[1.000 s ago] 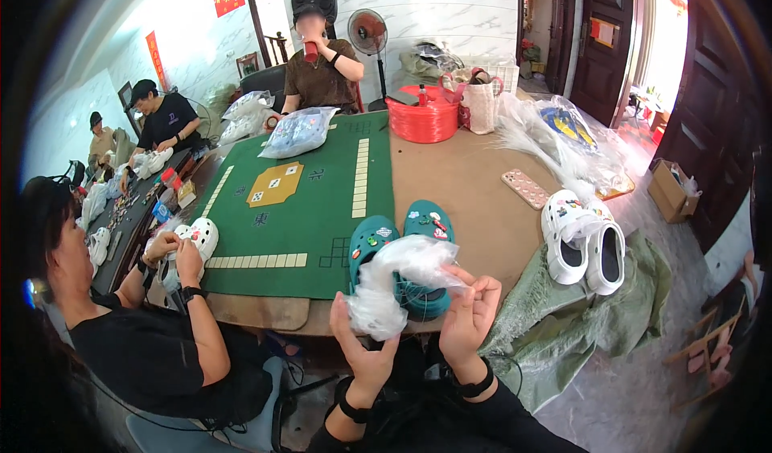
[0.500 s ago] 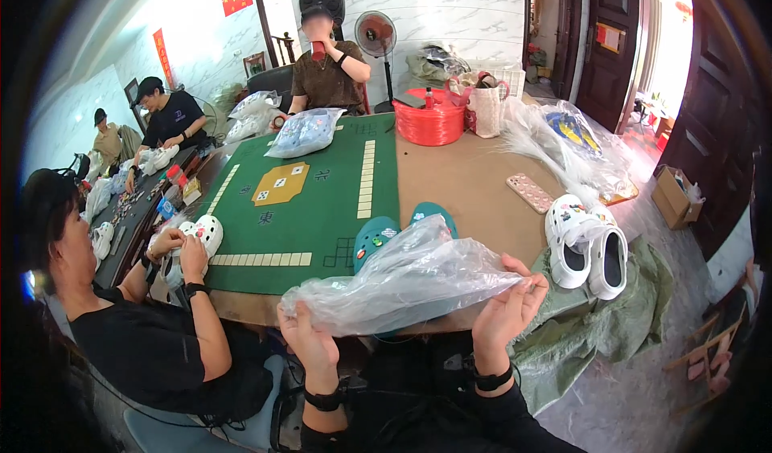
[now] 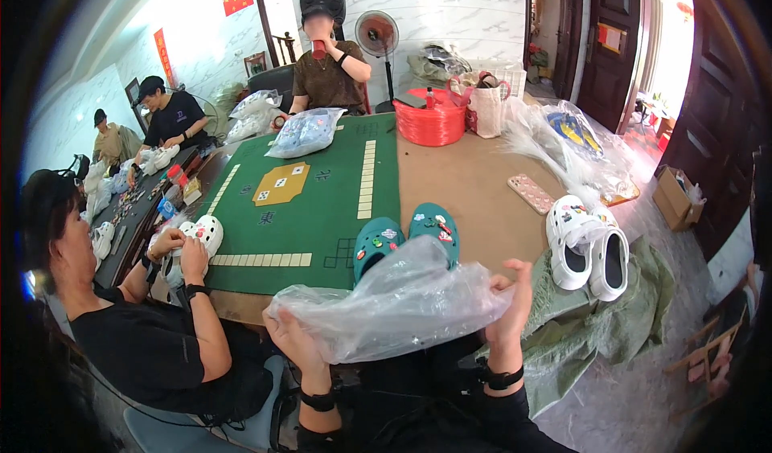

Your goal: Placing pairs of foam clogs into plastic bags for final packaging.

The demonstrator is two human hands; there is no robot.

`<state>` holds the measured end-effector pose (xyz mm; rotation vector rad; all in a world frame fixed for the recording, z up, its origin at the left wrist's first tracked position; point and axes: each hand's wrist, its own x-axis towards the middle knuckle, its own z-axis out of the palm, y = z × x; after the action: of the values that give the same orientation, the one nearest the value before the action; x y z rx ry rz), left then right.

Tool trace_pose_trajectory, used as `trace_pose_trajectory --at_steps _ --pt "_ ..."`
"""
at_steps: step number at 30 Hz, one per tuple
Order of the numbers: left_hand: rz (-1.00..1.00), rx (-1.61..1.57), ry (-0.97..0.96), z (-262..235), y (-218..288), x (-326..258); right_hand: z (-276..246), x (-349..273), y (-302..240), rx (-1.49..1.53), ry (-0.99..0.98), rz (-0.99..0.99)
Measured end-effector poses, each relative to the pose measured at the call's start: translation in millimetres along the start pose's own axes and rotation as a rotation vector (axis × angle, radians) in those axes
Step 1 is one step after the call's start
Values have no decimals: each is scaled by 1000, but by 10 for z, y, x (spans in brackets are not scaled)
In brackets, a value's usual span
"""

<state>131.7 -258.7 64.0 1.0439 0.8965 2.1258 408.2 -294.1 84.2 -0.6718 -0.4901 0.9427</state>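
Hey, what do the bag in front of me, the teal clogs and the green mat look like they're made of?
Bag: thin, glossy plastic film, by its see-through look and shiny creases.
Clogs: probably moulded foam or rubber, satin-matt, by their smooth, rounded toes.
Mat: matt, perhaps cloth or rubber; it lies flat with little shine, so which is unclear.

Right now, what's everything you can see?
Table: 1, brown, centre
Mat: 1, green, on table
Teal clogs: 2, teal, table's front
Clear bag: 1, colourless, before teal clogs
White clogs: 2, white, right; more left, uncountable
Sack: 1, green, right
Phone: 1, pink, table's right
Plastic roll: 1, red, table's far side
Filled bag: 1, pale blue, on mat
Fan: 1, dark, background
People: 4, mostly dark clothes, left and far side
Left hand: 1, bare, clear bag's left
Right hand: 1, bare, clear bag's right
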Motion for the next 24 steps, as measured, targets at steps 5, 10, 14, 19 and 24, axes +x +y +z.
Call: trace_pose_trajectory --at_steps 5,10,14,19,24 --pt "139 67 11 25 -55 15 -188 135 92 -374 -237 106" --pt "105 37 -6 -81 -42 72 -111 101 56 -325 -363 235" --pt "25 57 -203 -106 -73 127 -69 47 10 -166 -750 493" --pt "70 413 -475 -26 71 311 38 75 -2 -848 -741 424" --pt "-58 350 -391 -85 172 467 84 155 23 -150 -310 179"
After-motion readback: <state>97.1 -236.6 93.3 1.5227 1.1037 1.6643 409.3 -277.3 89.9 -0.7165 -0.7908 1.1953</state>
